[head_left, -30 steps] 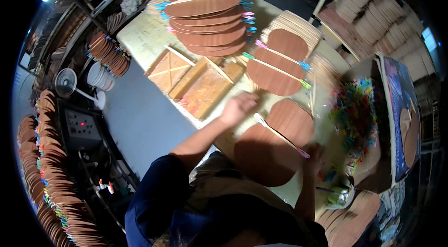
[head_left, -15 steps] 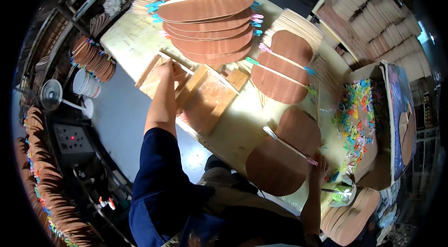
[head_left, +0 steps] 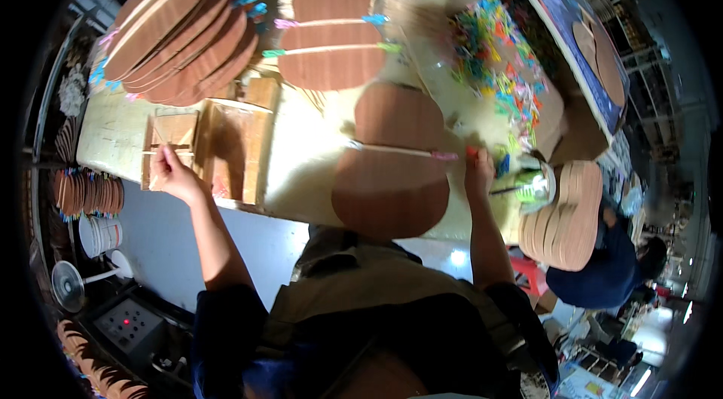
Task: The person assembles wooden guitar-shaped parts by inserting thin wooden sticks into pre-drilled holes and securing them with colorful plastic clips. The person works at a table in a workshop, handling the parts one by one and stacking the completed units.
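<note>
My left hand (head_left: 177, 175) is closed at a small wooden box (head_left: 186, 126) on the table's left, its fingertips pinching what looks like a thin wooden strip (head_left: 157, 149). My right hand (head_left: 479, 173) is closed too, with a red clothespin (head_left: 472, 150) at its fingertips. Between my hands lies a brown guitar-shaped wooden panel (head_left: 390, 199). Across its waist runs a pale strip (head_left: 399, 149), with a white clothespin (head_left: 354, 145) at its left end and a pink clothespin (head_left: 444, 155) at its right.
Beyond lie a panel with two clipped strips (head_left: 331, 67) and a clipped panel stack (head_left: 188, 45). A wooden tray (head_left: 260, 135) adjoins the box. Rightward are a clothespin-filled carton (head_left: 553, 116), a green-and-white container (head_left: 536, 184), more panels (head_left: 576, 210) and another person (head_left: 595, 275).
My view has turned, bringing the near panel to the middle. My right hand has left the pink clothespin and now has a red one. My left hand stays at the small box.
</note>
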A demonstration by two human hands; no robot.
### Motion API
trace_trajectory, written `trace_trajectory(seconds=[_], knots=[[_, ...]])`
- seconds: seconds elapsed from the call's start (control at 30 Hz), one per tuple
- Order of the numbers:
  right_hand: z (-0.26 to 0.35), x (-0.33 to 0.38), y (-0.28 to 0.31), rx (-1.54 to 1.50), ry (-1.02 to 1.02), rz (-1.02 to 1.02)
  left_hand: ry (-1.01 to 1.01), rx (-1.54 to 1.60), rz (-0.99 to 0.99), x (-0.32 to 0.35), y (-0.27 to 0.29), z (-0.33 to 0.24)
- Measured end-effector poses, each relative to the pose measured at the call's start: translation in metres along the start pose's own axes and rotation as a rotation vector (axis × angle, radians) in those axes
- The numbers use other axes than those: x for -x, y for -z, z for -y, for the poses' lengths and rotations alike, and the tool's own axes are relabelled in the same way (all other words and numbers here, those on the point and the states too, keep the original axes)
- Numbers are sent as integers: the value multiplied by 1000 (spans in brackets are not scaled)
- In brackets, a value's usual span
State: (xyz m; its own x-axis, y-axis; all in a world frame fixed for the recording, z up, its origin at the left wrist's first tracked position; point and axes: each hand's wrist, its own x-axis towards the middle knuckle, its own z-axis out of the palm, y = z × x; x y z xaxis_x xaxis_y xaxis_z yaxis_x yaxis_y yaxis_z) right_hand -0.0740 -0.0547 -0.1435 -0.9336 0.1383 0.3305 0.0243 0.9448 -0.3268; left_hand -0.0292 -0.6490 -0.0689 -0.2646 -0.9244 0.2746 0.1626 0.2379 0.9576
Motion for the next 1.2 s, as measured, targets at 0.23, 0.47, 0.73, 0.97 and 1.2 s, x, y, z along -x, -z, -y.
trace_trajectory(seconds=[0.23, 0.47, 0.73, 0.97, 1.2], knots=[[15, 23, 60, -904, -528, 442, -685, -186, 995, 215, -30, -39], [12, 46, 79, -893, -390, 562, -646, -100, 1233, 294, -66, -55], [14, 55, 65, -1046, -425, 586, -658, -131, 1303, 295, -67, -52], [27, 51, 69, -951, -342, 619, -659, -98, 1296, 294, -68, -52], [-12, 12, 19, -28, -184, 103, -688, -76, 1260, 295, -69, -47]])
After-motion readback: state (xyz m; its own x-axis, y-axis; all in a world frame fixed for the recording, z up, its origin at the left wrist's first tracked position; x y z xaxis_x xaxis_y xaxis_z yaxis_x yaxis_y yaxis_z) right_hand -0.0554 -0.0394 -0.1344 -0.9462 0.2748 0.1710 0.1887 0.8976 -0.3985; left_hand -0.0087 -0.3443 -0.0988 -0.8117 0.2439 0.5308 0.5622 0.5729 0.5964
